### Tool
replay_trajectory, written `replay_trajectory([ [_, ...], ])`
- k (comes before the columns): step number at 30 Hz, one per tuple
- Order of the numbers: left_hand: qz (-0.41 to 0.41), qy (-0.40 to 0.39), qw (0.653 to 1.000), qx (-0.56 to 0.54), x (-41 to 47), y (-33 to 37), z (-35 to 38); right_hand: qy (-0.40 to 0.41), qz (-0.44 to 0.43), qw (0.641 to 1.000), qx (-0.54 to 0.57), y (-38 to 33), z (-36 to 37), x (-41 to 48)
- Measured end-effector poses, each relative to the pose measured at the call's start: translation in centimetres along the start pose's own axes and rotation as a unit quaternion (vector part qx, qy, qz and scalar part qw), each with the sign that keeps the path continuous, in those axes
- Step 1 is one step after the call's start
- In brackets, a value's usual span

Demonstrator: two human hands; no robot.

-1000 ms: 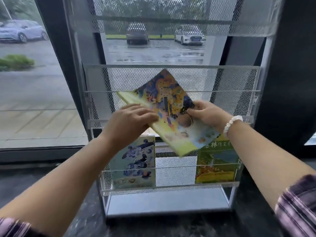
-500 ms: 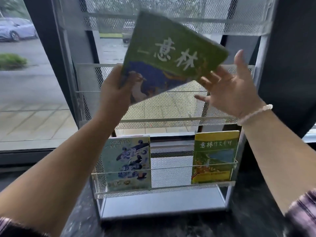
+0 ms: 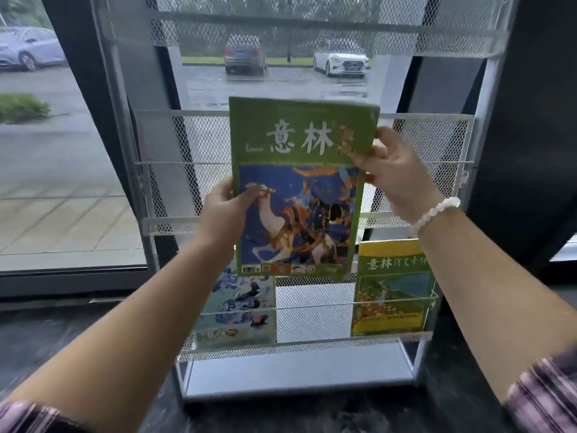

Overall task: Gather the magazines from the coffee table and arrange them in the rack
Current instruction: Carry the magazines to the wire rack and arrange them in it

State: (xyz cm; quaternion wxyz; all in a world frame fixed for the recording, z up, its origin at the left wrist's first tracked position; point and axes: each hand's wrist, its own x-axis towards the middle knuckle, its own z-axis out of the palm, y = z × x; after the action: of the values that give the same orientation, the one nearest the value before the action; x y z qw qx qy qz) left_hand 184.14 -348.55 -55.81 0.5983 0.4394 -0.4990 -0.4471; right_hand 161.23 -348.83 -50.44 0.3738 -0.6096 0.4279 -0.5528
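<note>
I hold a green magazine (image 3: 299, 189) with a blue illustration upright, cover toward me, in front of the middle shelf of a white mesh rack (image 3: 418, 142). My left hand (image 3: 223, 210) grips its left edge, thumb on the cover. My right hand (image 3: 396, 173) pinches its upper right edge. On the rack's lowest shelf stand a pale blue magazine (image 3: 240, 304) at the left, partly hidden by the held one, and a yellow-green magazine (image 3: 392, 289) at the right.
The rack stands on a dark floor (image 3: 312, 414) against a large window (image 3: 62, 170) that looks onto a wet car park. A dark panel (image 3: 530, 120) rises to the right. The rack's top shelf (image 3: 312, 23) holds nothing visible.
The magazine has been flipped from its colourful back to its green front, then turned from tilted and high to upright and lower. My right hand, open half a second ago, now grips it.
</note>
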Motion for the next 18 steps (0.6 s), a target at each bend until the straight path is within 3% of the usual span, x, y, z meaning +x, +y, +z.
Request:
replay_trajectory([
  [8, -0.052, -0.015, 0.994, 0.098, 0.3, -4.8, -0.5, -0.002, 0.080, 0.995, -0.056, 5.7, -0.4, -0.6],
  [18, -0.059, -0.007, 0.980, 0.192, 0.1, -9.7, 0.6, -0.004, 0.089, 0.981, -0.170, 10.3, -1.7, -1.8],
])
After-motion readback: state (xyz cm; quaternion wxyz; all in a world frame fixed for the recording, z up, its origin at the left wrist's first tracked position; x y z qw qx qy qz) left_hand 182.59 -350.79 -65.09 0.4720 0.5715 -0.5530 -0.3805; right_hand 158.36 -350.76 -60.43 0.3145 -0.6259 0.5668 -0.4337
